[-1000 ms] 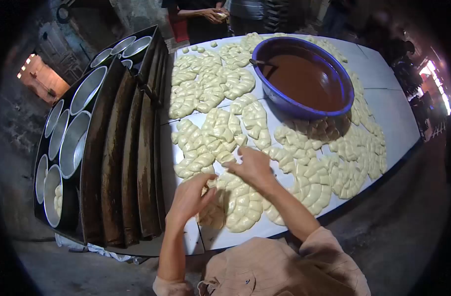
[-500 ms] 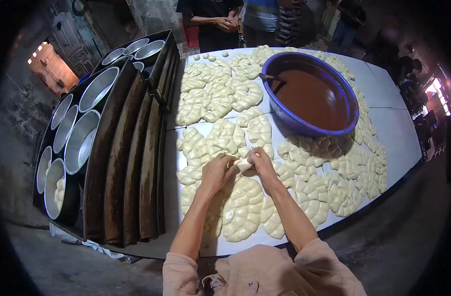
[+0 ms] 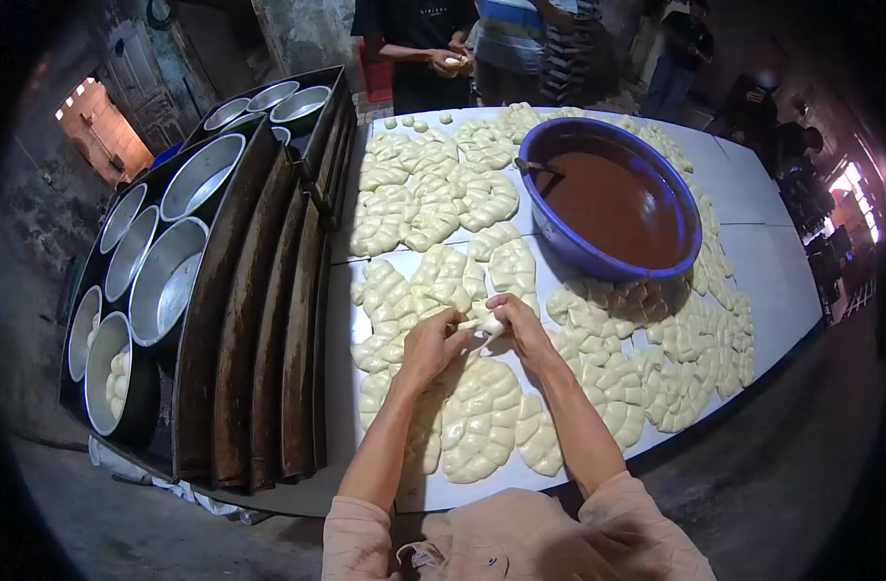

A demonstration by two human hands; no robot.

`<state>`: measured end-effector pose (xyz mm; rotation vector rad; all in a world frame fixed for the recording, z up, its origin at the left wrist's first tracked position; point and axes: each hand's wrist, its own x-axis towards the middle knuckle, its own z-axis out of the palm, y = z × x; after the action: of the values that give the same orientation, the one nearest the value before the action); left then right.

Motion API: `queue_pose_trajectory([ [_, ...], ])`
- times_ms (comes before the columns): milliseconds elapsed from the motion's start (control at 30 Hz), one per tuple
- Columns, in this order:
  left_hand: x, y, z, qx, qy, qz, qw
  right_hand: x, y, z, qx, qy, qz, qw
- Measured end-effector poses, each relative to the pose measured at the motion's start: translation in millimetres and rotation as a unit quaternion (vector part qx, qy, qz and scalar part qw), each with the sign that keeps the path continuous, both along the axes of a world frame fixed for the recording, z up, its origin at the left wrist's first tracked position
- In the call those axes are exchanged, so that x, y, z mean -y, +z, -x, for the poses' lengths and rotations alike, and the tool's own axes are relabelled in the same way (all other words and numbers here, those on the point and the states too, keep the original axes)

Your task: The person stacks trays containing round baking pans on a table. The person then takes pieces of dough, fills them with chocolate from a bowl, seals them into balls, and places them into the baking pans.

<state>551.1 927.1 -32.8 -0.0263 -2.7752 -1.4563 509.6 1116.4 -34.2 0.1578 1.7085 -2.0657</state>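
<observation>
Between my two hands, above the table, is a small pale dough piece [image 3: 489, 327]. My left hand [image 3: 437, 341] pinches its left end, a narrow strip. My right hand [image 3: 520, 324] is closed on its right side. Flattened masses of glossy, segmented dough [image 3: 480, 416] lie just below my hands, and more dough [image 3: 448, 276] lies just beyond them. To the upper right stands a blue-purple basin [image 3: 612, 261] of brown liquid, with a dark handle [image 3: 540, 168] leaning over its left rim.
Stacked dark trays [image 3: 232, 320] stand at the left, holding round metal pans [image 3: 169, 281]; one pan [image 3: 108, 373] has dough pieces inside. Across the white table [image 3: 753, 194], a person [image 3: 423, 58] handles something small and pale. Other people stand farther back.
My hands came together and lifted a dough piece between them. Over the last half second its shape changed, with a strip now stretching to my left hand. The camera view has shifted.
</observation>
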Motion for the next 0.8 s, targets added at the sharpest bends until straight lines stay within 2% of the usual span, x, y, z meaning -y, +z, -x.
queue_pose_trajectory([
  [33,0,-2,0,-0.006,0.000,0.002,1.000,2,12,-4,0.023,-0.011,0.024,0.999],
  [67,0,0,-1,0.007,0.000,-0.025,1.000,2,22,-7,0.021,0.027,-0.037,0.999],
  [167,2,-3,1,0.014,-0.005,-0.028,1.000,-2,11,0,-0.090,0.131,-0.217,0.963],
  [200,0,3,-2,0.025,0.000,-0.032,0.999,-4,17,-1,-0.114,0.127,-0.230,0.958],
  [333,-6,3,-3,-0.017,0.006,0.000,1.000,-7,21,2,-0.068,0.124,-0.149,0.979],
  [367,-6,1,-2,-0.033,0.000,0.009,0.999,-7,25,-3,-0.027,0.098,-0.067,0.993],
  [433,-9,6,-3,-0.096,-0.006,0.026,0.995,-6,24,-4,-0.026,0.086,-0.050,0.995],
  [467,-7,-6,4,-0.070,-0.024,0.010,0.997,-8,18,1,-0.040,0.126,-0.081,0.988],
  [500,-9,11,-2,-0.046,-0.025,0.026,0.998,-5,21,-5,-0.024,0.125,-0.053,0.990],
  [533,-9,4,-1,-0.066,-0.040,-0.007,0.997,-4,26,-6,-0.018,0.131,-0.068,0.989],
  [600,-10,-2,-3,-0.061,-0.063,-0.053,0.995,0,56,-15,-0.012,0.122,-0.078,0.989],
  [633,-11,-10,-1,-0.115,-0.079,-0.014,0.990,0,46,-16,-0.022,0.114,-0.068,0.991],
  [700,-16,5,-6,-0.068,-0.092,0.027,0.993,2,37,-15,-0.101,0.105,-0.141,0.979],
  [800,-19,2,-4,-0.058,-0.081,0.096,0.990,2,16,-12,-0.175,0.087,-0.189,0.962],
])
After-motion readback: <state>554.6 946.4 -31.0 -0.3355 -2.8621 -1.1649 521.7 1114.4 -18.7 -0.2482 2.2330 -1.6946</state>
